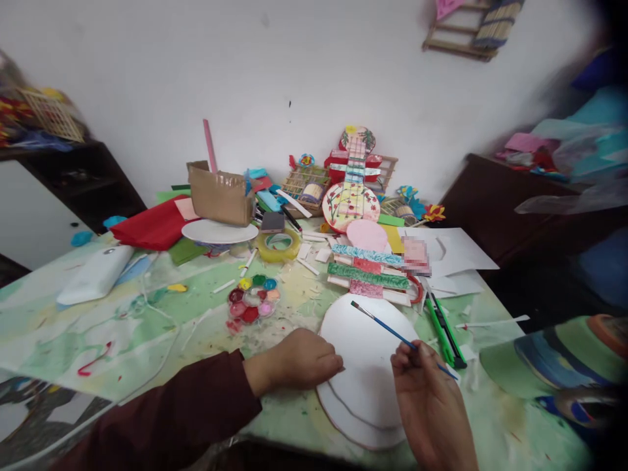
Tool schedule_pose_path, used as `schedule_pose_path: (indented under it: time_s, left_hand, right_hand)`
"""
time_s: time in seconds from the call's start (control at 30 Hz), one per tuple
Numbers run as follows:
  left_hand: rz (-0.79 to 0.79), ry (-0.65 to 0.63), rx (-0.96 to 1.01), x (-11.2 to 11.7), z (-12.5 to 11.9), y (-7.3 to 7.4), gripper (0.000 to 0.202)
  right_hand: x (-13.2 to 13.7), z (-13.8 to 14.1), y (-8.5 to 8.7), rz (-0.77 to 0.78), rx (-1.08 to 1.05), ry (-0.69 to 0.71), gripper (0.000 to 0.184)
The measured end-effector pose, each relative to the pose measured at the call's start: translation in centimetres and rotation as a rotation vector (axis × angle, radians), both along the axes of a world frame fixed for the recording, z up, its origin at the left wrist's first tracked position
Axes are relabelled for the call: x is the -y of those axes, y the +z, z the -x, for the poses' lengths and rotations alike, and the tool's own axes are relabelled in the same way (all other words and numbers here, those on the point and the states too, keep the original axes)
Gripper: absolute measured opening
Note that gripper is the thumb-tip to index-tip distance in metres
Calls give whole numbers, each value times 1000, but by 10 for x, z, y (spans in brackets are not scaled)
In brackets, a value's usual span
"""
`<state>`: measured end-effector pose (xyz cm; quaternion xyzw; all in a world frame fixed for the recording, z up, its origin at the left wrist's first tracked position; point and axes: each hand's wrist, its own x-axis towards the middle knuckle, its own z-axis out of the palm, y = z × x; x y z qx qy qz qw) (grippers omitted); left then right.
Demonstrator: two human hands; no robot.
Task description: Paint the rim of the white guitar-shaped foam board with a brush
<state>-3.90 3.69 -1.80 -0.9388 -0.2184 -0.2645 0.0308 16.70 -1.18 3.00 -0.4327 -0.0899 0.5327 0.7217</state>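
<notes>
My left hand [299, 362] lies curled on the table, its fingertips pressing the left edge of a white rounded cut-out board [366, 353]. A thin blue-handled paintbrush [387, 327] is pinched in my right hand [432, 399], its bristle end pointing up-left over the white board. A round paint palette [252, 299] with several coloured wells sits just beyond my left hand. A strip-built painted piece [367, 273] with green, red and blue bands lies just past the board.
A roll of tape [279, 245], a white plate [219, 231], a cardboard box [220, 194], red paper [150, 226] and a painted guitar-shaped craft [350, 196] crowd the far side. Green utility knives [444, 330] lie right of the board. Dark cabinets flank the table.
</notes>
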Motion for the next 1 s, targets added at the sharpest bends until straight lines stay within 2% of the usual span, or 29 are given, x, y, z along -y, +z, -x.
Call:
schedule_pose_path:
  time_s: [0.13,0.27,0.37,0.47,0.57,0.63,0.73,0.83,0.93,1.0]
  left_hand:
    - [-7,231,73,-12,4,4,25]
    - [14,450,73,-25,22,21,15]
    - [36,724,78,-31,63,36,14]
    - [81,1082,97,-30,121,44,17]
    - [176,1379,96,-26,174,40,18]
    - [270,1504,87,-24,197,33,23]
    - [407,1612,108,-22,214,26,27]
    - [473,1625,191,-20,217,30,23]
    - [430,1529,334,-16,201,46,17]
    - [390,1399,458,-10,176,56,17]
  right_hand:
    - [1,-5,6,25,-41,-27,33]
    - [2,-13,7,50,-44,-29,37]
    - [1,-22,3,65,-19,0,37]
    - [1,-30,-2,48,17,13,35]
    - [0,-32,-7,45,21,23,35]
    - [0,-30,-9,51,11,34,35]
    - [1,-27,-10,13,26,54,31]
    - [3,-25,-11,-45,62,65,27]
    - [5,-23,-12,-61,90,24,27]
    - [7,-19,-12,-67,109,-13,30]
